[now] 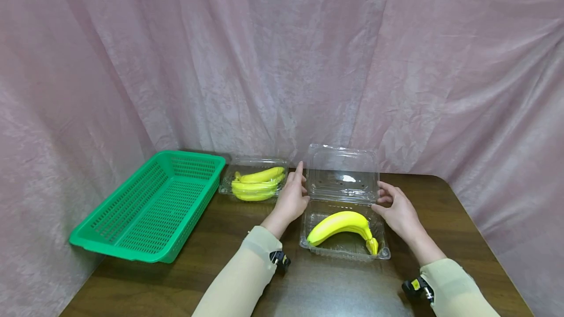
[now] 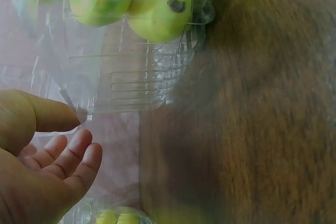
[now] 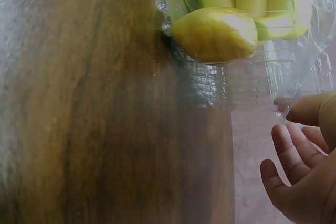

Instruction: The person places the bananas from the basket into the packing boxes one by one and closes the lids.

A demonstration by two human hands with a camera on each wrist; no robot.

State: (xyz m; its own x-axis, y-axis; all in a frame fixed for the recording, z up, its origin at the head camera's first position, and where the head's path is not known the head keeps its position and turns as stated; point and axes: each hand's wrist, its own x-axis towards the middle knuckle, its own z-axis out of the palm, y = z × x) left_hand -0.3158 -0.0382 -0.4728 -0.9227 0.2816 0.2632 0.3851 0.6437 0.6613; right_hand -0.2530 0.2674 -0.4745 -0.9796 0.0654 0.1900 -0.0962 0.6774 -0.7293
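A clear plastic clamshell box [image 1: 304, 246] stands on the table with a bunch of yellow bananas [image 1: 341, 221] in its base. Its lid [image 1: 342, 172] is raised at the back. My left hand [image 1: 292, 199] is at the box's left rear corner, index finger straight, thumb tip right at the plastic edge. At the opposite rear corner is my right hand [image 1: 398, 212], its thumb by the rim and its fingers at the lid's side, thumb and fingers apart. Through the clear wall, banana ends [image 2: 160, 17] show in the left wrist view and a larger tip [image 3: 215, 35] in the right.
A second clear box [image 1: 224, 187] holding bananas [image 1: 255, 190] stands left of my left hand. Farther left is a green plastic basket [image 1: 176, 238]. A pink curtain [image 1: 282, 62] hangs behind the brown wooden table [image 1: 326, 292].
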